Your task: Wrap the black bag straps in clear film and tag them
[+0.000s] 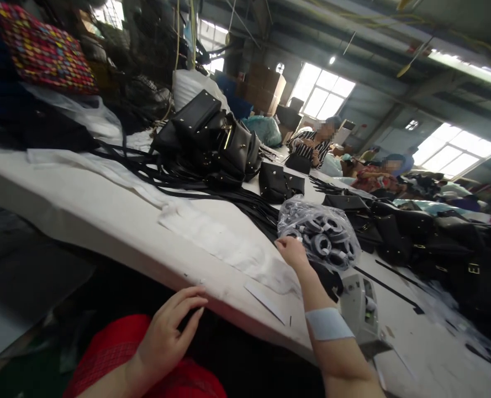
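My left hand (173,323) is at the table's front edge, fingers stretched out and holding nothing. Further in over the table, my right hand (291,251) has its fingers curled closed against the near left side of a clear plastic bag (344,221). Whatever those fingers may grip is hidden. Rolled dark straps (322,243) with white bands fill the bag. Left of my right hand lies crumpled white cloth-like material (228,243). Long black straps (245,200) run behind it. A pale wrap (329,324) circles my right forearm.
Black bags (232,143) are heaped at the back of the white table (116,215), and more black bags (427,232) lie on the right. A grey device (359,307) stands by my right forearm. Across the table is a person in a striped top (307,146).
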`<state>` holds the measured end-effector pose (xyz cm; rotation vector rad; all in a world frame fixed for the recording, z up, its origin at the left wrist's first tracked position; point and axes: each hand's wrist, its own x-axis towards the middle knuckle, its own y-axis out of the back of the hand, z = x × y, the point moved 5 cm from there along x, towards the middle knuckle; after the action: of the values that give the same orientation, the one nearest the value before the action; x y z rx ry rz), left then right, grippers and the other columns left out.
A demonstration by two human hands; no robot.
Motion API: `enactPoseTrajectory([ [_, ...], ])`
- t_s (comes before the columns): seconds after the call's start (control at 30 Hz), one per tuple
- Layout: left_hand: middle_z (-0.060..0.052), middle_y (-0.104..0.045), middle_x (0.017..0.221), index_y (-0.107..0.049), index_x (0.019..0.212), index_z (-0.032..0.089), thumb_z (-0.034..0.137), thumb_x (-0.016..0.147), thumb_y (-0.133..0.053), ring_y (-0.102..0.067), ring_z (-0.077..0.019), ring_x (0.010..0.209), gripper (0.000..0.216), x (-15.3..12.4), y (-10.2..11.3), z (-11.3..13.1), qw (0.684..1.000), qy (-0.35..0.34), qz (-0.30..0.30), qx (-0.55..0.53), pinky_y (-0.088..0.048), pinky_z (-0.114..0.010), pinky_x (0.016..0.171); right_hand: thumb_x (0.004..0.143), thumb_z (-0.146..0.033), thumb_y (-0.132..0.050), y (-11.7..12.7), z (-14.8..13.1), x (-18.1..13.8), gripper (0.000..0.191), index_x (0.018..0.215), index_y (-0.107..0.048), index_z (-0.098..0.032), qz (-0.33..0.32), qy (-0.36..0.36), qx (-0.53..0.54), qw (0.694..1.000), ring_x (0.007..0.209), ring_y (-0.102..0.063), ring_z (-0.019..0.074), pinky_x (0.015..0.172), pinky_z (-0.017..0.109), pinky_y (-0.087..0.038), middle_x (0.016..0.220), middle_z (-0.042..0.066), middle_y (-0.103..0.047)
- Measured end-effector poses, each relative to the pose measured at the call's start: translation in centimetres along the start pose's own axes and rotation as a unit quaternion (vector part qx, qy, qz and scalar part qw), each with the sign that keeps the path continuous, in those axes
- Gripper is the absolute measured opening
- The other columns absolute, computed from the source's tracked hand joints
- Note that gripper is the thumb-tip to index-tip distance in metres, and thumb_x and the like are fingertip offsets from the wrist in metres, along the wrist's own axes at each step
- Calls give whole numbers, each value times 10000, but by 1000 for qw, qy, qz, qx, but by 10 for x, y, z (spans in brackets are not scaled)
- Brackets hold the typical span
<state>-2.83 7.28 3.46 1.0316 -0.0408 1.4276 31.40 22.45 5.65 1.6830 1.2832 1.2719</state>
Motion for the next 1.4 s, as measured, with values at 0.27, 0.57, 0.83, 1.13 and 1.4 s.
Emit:
enactPoseTrajectory([
  [0.27,-69,-712,1027,-683,922,215,349,922,-513,-697,-206,924,216,-19,2,-22,998,36,-49,-3,-591,-319,828,887,-275,-471,-16,12,-128,268,986,-685,-148,58,-92,35,993,883,-630,205,848,314,-467,967,104,-699],
  [0.57,-52,-721,990,-679,899,236,452,921,-487,-712,-198,873,290,-21,-31,-22,991,-2,-126,-51,-590,-277,806,894,-329,-476,35,83,-267,398,1198,-605,-107,182,-249,-211,927,1122,-487,326,977,479,-367,1200,210,-575],
  [0.83,-49,-731,969,-700,865,233,449,925,-488,-719,-194,866,309,-20,-44,2,986,-13,-140,-90,-600,-264,776,855,-343,-570,41,102,-252,315,1045,-684,-120,50,-248,-300,920,1016,-531,343,893,455,-391,998,190,-648],
  [1.13,-59,-743,946,-719,829,223,431,925,-487,-725,-193,858,327,-32,-24,-9,989,12,-135,-60,-602,-268,780,935,-203,-415,14,45,-156,322,1160,-641,-159,31,-125,-169,977,992,-583,223,883,298,-416,1107,121,-635],
  [1.4,-56,-734,963,-722,822,230,385,907,-497,-710,-198,885,286,-43,-15,-15,983,74,-156,-56,-587,-275,812,894,-137,-482,-30,35,-119,220,890,-701,-159,9,-97,-165,981,933,-554,219,862,293,-384,994,116,-663],
])
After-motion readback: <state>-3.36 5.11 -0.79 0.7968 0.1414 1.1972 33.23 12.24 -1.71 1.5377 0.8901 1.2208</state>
